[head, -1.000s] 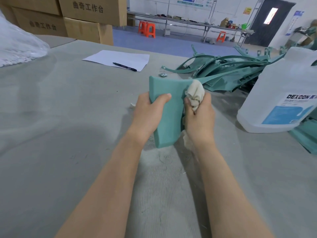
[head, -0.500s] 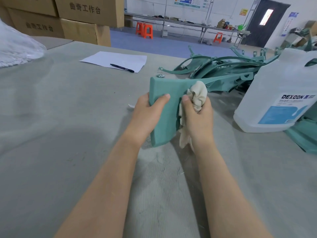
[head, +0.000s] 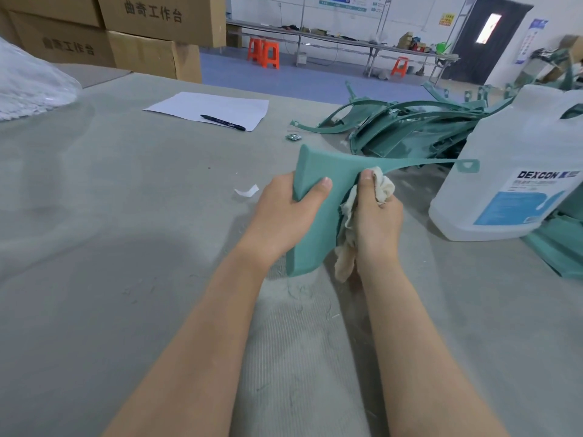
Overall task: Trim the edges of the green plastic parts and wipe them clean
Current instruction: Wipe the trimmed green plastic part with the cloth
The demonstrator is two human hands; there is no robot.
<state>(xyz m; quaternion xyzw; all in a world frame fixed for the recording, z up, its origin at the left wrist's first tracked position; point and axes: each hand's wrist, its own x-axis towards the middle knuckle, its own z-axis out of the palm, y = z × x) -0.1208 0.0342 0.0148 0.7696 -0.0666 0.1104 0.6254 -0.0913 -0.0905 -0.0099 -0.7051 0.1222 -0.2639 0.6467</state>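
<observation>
Since the earlier frame the green part (head: pixel 328 175) has been turned, so that its thin strip, ending in a holed tab (head: pixel 467 166), now reaches to the right, toward the jug (head: pixel 520 146). The cloth (head: pixel 384 187) has shifted along the part's right edge.

Both forearms extend over the grey table (head: pixel 126 247). The left hand (head: pixel 288 212) grips the left edge of the part: the thumb is laid across the front face and the other fingers are curled behind it, out of sight. The right hand (head: pixel 377 222) is clenched round the bunched cloth, with the thumb pressed against the part's face. A loose end of the cloth hangs below the fist.

The part is held upright between the hands, above the table centre. Whether its lower end touches the table cannot be told.

Left of the hands lies a white scrap (head: pixel 247 190). Farther out lies a small metal clip (head: pixel 293 137). To the right stands the jug, labelled DEXCON. Behind it is a pile of green parts (head: pixel 410 127). Farther left, a pen (head: pixel 222 122) lies on a sheet of paper (head: pixel 208 105). Cardboard boxes (head: pixel 151 26) stand beyond the table.
</observation>
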